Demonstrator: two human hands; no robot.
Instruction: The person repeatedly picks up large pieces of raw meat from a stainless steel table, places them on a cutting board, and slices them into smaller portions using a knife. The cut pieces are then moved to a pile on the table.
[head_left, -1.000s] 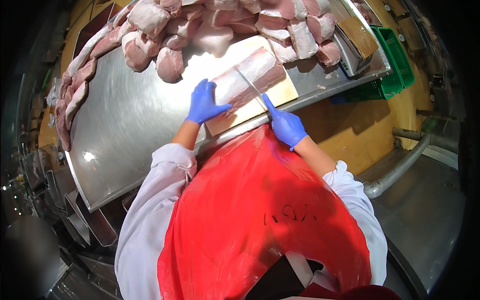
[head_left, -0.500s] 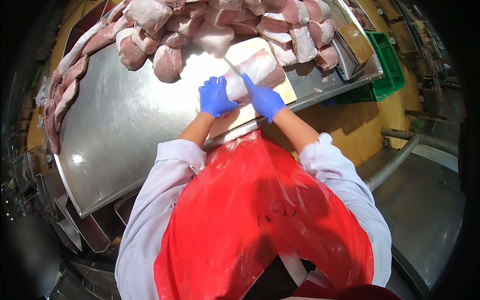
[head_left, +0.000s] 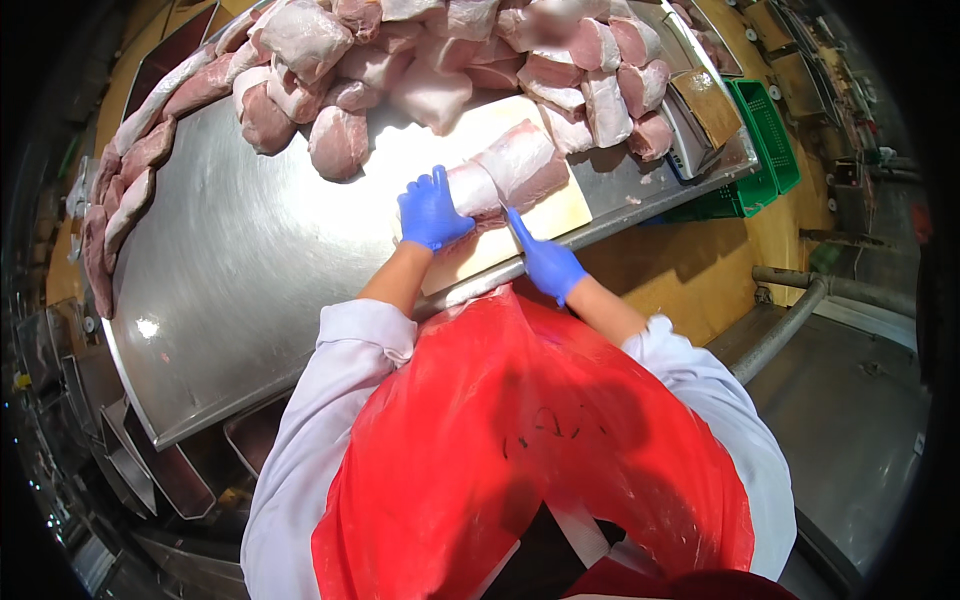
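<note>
My left hand, in a blue glove, grips the left end of a long pale pork loin lying on a cream cutting board. My right hand, also gloved, is closed on a knife, index finger stretched along it, with the blade at the near side of the loin. A crosswise cut line shows on the loin's top. The knife's handle is mostly hidden by my hand.
Many pork pieces are heaped along the back and left of the steel table. A scale with a brown board stands at the right, beside green crates. A metal rail runs at right.
The knife has been drawn toward me and down through the loin, where a cut now shows. My right hand moved left, then back toward the board's near edge. My left hand stays on the meat.
</note>
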